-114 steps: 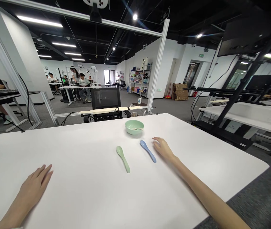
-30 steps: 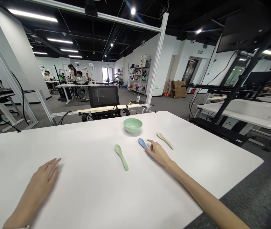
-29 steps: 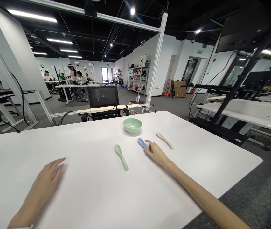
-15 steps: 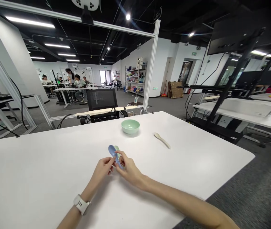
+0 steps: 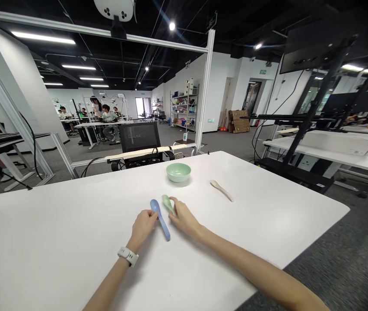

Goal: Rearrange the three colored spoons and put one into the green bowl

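Left hand [image 5: 143, 225] curled, right against the blue plastic spoon [image 5: 160, 219], which lies on the white tabletop [image 5: 74, 229]; can't tell if it's gripped. Right hand [image 5: 184, 220] has its fingertips [image 5: 172, 206] at the handle of the pale green spoon [image 5: 167, 203], just beside the blue one; grip also unclear. Pale green bowl [image 5: 178, 172] sits beyond both hands, inside hidden by the rim at this angle. Cream spoon [image 5: 222, 190] lies alone to the right, well clear of the hands.
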`<state>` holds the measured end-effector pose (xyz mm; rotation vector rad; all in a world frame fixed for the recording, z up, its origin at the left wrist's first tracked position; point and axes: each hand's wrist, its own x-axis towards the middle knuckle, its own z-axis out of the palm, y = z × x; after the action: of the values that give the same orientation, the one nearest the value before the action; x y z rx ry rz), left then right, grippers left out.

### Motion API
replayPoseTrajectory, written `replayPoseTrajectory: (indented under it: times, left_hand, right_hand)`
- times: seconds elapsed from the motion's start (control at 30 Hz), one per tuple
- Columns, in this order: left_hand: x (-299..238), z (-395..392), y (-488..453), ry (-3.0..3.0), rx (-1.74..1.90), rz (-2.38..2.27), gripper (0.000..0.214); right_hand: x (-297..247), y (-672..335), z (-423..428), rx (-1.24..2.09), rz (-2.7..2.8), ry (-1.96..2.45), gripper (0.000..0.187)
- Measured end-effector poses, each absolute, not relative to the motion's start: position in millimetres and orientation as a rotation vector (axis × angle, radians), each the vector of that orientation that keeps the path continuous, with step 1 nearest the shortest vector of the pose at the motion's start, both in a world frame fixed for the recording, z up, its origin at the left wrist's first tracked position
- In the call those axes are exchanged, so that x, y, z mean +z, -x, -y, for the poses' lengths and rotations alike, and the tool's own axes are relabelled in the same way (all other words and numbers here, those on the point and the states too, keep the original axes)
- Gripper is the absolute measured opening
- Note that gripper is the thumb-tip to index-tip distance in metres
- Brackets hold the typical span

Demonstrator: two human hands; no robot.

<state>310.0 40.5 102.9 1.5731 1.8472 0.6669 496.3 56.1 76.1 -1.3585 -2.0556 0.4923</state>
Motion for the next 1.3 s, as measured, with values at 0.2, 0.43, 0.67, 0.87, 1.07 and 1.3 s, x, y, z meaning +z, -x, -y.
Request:
replayPoseTrajectory:
  times: [0.2, 0.43, 0.67, 0.87, 1.07, 1.3]
  left_hand:
    - [105.1, -46.7, -325.9, -1.628, 0.561, -1.958, 0.026]
    - [99.8, -45.2, -335.5, -1.651, 0.51, -1.99, 0.029]
    - [96.7, -45.9, -336.4, -1.679, 0.481, -2.012, 0.031]
    - [95.1, -47.7, -335.0, -1.693, 0.471, -2.006, 0.031]
    - [95.0, -48.4, -334.8, -1.695, 0.458, -2.002, 0.031]
    - [94.8, -49.2, -334.4, -1.678, 0.429, -1.989, 0.036]
  right_hand:
    - [84.3, -566.9, -70.5, 0.425, 1.969, 1.424, 0.057]
    - [67.8, -601.2, -69.0, 0.432, 1.915, 1.511, 0.057]
    - [62.6, -605.5, -74.6, 0.441, 1.908, 1.5, 0.059]
    - [64.0, -605.8, -74.3, 0.416, 1.914, 1.519, 0.058]
    - [64.3, -605.1, -73.3, 0.418, 1.915, 1.521, 0.057]
    - [62.6, -605.5, -72.8, 0.42, 1.897, 1.533, 0.057]
